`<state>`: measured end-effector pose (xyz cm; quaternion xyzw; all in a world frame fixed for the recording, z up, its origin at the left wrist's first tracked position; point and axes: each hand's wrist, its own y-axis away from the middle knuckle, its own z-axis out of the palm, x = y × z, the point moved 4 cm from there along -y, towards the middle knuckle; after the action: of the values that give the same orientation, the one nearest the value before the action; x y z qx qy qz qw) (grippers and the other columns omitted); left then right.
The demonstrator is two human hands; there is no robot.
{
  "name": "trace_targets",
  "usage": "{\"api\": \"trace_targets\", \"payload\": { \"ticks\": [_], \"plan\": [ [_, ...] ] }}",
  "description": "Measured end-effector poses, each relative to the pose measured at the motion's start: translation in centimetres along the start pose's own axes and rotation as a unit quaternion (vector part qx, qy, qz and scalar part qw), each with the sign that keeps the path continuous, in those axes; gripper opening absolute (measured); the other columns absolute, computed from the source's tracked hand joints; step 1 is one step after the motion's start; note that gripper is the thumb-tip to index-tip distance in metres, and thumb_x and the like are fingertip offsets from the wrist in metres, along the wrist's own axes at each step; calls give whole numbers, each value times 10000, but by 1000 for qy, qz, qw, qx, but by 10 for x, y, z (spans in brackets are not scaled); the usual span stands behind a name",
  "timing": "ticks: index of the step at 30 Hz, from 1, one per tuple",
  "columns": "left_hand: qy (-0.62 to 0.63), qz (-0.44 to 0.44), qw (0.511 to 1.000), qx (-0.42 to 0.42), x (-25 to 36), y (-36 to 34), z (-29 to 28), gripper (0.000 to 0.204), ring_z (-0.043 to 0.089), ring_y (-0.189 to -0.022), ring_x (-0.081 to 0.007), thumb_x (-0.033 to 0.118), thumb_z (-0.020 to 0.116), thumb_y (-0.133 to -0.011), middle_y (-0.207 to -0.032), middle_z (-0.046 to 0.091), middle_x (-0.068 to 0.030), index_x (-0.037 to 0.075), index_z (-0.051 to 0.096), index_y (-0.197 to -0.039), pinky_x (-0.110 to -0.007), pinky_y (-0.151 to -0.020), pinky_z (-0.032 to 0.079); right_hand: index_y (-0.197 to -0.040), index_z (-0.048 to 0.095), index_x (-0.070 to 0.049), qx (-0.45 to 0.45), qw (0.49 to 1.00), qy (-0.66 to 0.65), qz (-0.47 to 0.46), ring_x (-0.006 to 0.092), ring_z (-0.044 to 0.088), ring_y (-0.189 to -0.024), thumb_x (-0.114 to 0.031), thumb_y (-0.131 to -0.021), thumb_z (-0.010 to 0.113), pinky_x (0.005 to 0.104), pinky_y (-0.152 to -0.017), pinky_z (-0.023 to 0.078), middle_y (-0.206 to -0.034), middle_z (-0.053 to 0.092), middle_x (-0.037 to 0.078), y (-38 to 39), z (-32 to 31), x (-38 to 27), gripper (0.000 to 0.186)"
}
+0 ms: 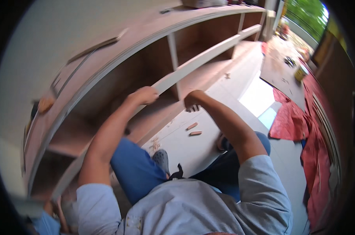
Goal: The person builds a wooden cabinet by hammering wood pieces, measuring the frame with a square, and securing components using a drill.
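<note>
A long, pale wooden strip (201, 58) runs diagonally across the front of a low wooden cabinet (126, 51) with several open compartments. My left hand (145, 95) is closed around this strip near its middle. Just right of the strip, my right hand (192, 101) hangs bent at the wrist, its fingers pointing down and a little apart. I see nothing in it, though the palm is hidden. At the lower left, another person's hand (59, 213) is by the near end of the strip.
Two small wood pieces (192, 126) and shavings (155, 143) lie on the pale floor between my feet and the cabinet. A loose narrow board (95, 47) rests on the cabinet top. To the right are red cloth (289, 121), a large panel (281, 74) and a yellow can (301, 73).
</note>
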<state>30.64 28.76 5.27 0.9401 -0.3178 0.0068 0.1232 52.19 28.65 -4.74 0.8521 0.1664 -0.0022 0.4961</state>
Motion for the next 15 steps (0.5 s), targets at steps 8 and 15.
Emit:
{"api": "trace_targets", "payload": {
  "ticks": [8,15],
  "plan": [
    [585,-105,794,-127,-130,-128,67,224,602,-691,-138,311,576,-984,-811,630,-33,94,628,-964,-293,-639,522,-1107,724,-55,-25,997,27,-65,264,702,-922,-212,-813,626,401,-779,545,-1074,722,142,-104,56,95,348],
    [124,-336,921,-150,-282,-113,281,238,608,-958,-260,296,601,-966,-1057,621,-84,66,602,-1027,-446,-821,532,-1084,705,2,-59,991,28,-115,287,680,-913,-286,-850,596,412,-804,533,-1067,709,174,-106,46,93,387]
  ]
}}
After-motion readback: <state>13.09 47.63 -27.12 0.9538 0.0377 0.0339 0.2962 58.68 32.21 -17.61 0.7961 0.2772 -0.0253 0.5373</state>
